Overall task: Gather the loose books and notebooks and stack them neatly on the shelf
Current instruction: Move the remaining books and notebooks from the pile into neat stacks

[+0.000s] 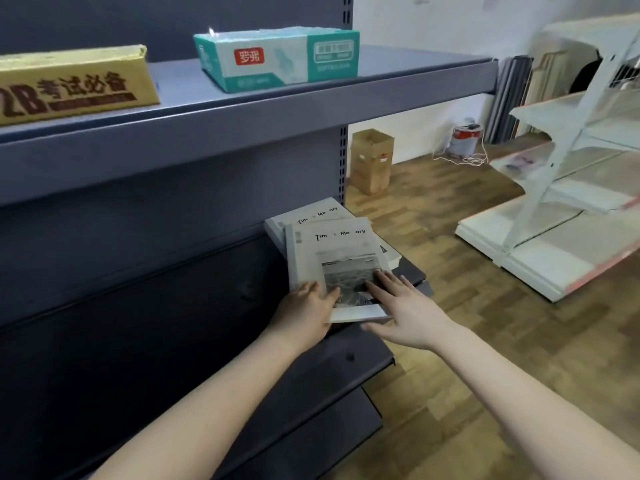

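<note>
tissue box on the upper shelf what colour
The tissue box is teal and white with a red label, best in head view.

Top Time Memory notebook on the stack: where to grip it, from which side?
Pinch the near short edge of the top notebook, coming from the aisle side. It lies flat and skewed on the stack, that edge jutting toward the person; the back panel blocks the far side. The right hand lies flat on its cover.

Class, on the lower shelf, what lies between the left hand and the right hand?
The grey cover picture of the top notebook fills the gap between the left hand and the right hand; the head view shows it.
</note>
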A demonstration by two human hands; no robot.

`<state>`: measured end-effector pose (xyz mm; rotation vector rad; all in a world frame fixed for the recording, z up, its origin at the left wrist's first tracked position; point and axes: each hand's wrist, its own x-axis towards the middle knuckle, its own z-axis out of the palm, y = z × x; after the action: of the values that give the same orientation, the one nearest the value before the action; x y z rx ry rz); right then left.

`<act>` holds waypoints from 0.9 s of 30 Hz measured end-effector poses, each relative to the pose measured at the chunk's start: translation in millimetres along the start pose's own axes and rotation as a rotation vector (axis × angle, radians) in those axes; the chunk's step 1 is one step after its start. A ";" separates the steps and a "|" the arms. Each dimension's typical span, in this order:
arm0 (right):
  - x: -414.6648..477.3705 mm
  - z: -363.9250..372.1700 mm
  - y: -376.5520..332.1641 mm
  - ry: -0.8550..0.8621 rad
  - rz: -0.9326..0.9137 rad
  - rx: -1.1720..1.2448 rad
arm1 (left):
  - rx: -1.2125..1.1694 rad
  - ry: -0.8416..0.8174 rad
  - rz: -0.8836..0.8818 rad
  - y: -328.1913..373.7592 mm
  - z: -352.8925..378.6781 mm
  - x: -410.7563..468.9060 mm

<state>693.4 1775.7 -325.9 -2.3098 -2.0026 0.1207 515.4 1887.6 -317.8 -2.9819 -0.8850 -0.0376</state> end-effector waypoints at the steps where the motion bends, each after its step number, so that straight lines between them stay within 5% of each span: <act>1: 3.5 -2.3 4.1 -0.001 -0.004 0.003 | 0.014 0.020 0.016 0.6 0.8 3.8; 12: 67.8 3.4 57.1 0.010 0.005 0.208 | -0.253 0.202 -0.229 11.8 28.8 44.8; 21: 79.4 20.9 65.7 0.202 -0.065 0.425 | -0.450 0.322 -0.345 9.1 46.1 48.3; 27: 75.6 21.5 61.0 0.316 0.158 0.506 | -0.421 0.366 -0.351 5.5 52.7 49.9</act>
<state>761.6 1842.2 -354.6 -2.0063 -1.4376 0.2266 560.9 1912.1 -369.0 -2.9568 -1.4770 -0.8438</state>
